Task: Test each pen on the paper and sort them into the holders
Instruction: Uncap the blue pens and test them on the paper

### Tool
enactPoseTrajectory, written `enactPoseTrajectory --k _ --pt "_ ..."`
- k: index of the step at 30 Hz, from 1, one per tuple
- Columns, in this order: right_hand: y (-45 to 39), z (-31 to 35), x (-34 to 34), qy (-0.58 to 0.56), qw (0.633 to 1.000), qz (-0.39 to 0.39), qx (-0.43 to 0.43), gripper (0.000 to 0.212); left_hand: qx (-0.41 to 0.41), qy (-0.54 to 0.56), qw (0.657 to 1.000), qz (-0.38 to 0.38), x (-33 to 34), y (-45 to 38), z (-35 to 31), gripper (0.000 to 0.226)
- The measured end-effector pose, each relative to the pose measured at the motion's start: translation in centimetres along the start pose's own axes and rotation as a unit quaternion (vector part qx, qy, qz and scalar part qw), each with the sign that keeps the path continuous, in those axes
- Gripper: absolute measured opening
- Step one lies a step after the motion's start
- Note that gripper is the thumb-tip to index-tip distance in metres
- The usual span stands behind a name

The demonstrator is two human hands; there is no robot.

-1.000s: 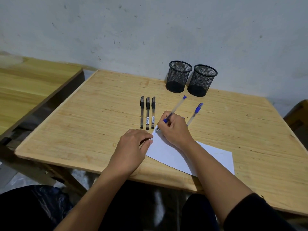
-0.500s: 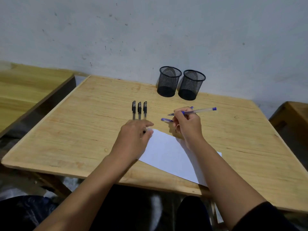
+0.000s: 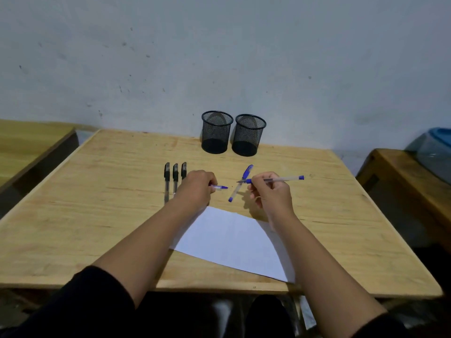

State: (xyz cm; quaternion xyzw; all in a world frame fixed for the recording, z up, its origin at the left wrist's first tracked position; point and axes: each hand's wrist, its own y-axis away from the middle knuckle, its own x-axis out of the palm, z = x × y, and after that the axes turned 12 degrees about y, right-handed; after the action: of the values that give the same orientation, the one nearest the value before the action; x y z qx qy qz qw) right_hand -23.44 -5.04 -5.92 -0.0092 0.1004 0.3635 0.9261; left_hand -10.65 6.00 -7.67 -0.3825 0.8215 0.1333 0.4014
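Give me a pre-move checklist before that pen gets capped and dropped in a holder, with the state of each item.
1. Right hand grips the uncapped blue pen: ok.
2. Left hand holds the cap: ok.
3. Cap opening faces the pen tip: cannot tell, though cap and tip point toward each other with a gap between.
4. Both holders upright at the table's far edge: ok.
5. Path to the holders clear: ok; a second blue pen lies on the table below the held pen.
6. Ink mark on the paper: cannot tell, none visible.
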Motion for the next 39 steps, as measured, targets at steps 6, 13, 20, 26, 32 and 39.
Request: enactPoseTrajectory --k 6,13,20,26,32,39 --pt "0.0 0.4 0.1 -0.027 0.999 0.024 -0.019 0.016 0.007 0.163 0.985 -0.059 -0.3 1.2 -0.6 0.012" --pt "-0.2 0.8 0.5 -0.024 0.998 0.04 -0.039 0.016 0.043 0.169 0.981 -0.087 -1.4 2.1 -1.8 0.014" --pt "0.1 1.4 0.5 -0.022 0.994 0.079 -0.073 0.02 0.081 0.192 0.973 -0.101 -1.4 2.8 -2.9 0.015" --pt "0.6 1.3 0.6 -0.006 0.991 0.096 -0.096 0.015 0.083 0.18 0.972 -0.124 -1.0 3.6 -3.0 0.014" --pt "0.5 1.7 0.1 -0.112 0.99 0.054 -0.068 0.013 0.043 0.177 0.978 -0.103 -2.7 2.2 -3.1 0.018" --pt "2.3 0.2 -0.3 0.031 0.996 0.054 -0.067 0.013 -0.025 0.428 0.896 -0.12 -3.8 0.0 -2.9 0.022"
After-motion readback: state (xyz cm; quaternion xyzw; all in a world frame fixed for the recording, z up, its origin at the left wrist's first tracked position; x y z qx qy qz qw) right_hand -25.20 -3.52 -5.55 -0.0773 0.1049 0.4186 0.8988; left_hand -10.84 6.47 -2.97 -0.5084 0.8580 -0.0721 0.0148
